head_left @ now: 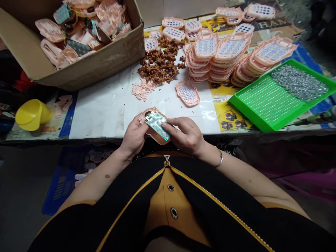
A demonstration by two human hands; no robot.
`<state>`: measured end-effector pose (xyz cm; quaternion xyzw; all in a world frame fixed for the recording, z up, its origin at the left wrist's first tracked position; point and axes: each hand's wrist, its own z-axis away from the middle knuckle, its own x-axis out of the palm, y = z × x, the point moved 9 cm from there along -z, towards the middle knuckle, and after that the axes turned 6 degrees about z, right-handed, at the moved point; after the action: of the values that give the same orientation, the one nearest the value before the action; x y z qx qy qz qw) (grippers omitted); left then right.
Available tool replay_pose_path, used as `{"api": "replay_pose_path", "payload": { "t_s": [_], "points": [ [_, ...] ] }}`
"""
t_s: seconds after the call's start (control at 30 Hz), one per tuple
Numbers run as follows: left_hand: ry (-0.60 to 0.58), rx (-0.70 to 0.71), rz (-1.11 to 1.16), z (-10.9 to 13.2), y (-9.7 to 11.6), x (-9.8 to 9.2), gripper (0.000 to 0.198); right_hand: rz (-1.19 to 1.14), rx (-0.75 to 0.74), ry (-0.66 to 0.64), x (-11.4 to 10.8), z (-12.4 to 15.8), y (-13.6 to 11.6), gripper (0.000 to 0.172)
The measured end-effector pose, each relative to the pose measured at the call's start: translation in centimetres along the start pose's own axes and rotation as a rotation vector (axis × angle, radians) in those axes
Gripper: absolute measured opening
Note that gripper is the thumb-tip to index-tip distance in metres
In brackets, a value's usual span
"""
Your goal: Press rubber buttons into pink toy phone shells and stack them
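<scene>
Just above the table's front edge, my left hand point(134, 137) grips a pink plastic shell point(156, 137) by its left side. A green circuit board point(158, 123) lies tilted over the shell, with a round dark part near its upper left end. My right hand point(186, 134) pinches the board's right side between thumb and fingers. Beyond the hands, a pink keypad panel point(187, 93) rests on the white table surface point(105, 112). Small pink pieces point(144, 89) and a heap of brown parts point(160, 64) lie farther back.
A cardboard box point(105, 63) of pink shells stands at back left, a yellow scoop point(33, 114) at left. Stacked pink panels point(204, 47) stand at back right. A green tray point(265, 103) with metal screws is at right, a blue crate point(59, 182) below left.
</scene>
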<state>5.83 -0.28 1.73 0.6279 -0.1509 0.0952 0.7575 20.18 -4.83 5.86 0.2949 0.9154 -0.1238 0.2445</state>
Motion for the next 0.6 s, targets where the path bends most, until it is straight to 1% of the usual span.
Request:
{"api": "replay_pose_path", "payload": {
  "t_s": [0.1, 0.23, 0.33, 0.4, 0.47, 0.53, 0.6],
  "points": [
    [0.006, 0.014, 0.004, 0.0, 0.0, -0.1, 0.037, 0.025, -0.023, 0.000, -0.1, -0.3, -0.2, 0.041],
    [-0.024, 0.012, 0.020, 0.1, 0.1, 0.3, 0.033, 0.022, -0.059, -0.008, 0.0, -0.5, -0.7, 0.039],
    [-0.021, 0.018, 0.006, 0.1, 0.1, 0.1, 0.031, 0.048, -0.066, -0.056, 0.5, -0.4, -0.9, 0.033],
    [-0.011, 0.008, -0.019, 0.1, 0.0, -0.2, 0.035, 0.073, -0.081, -0.096, 0.9, -0.3, -1.0, 0.030],
    [-0.015, -0.017, -0.030, 0.0, -0.1, -0.6, 0.039, 0.067, -0.093, -0.114, 1.0, -0.3, -1.2, 0.032],
    [-0.038, -0.042, -0.018, -0.1, -0.1, -0.9, 0.042, 0.056, -0.107, -0.114, 0.8, -0.4, -1.4, 0.032],
    [-0.074, -0.078, 0.019, 0.0, 0.0, -1.1, 0.045, 0.075, -0.127, -0.114, 0.6, -0.5, -1.7, 0.029]
  ]
}}
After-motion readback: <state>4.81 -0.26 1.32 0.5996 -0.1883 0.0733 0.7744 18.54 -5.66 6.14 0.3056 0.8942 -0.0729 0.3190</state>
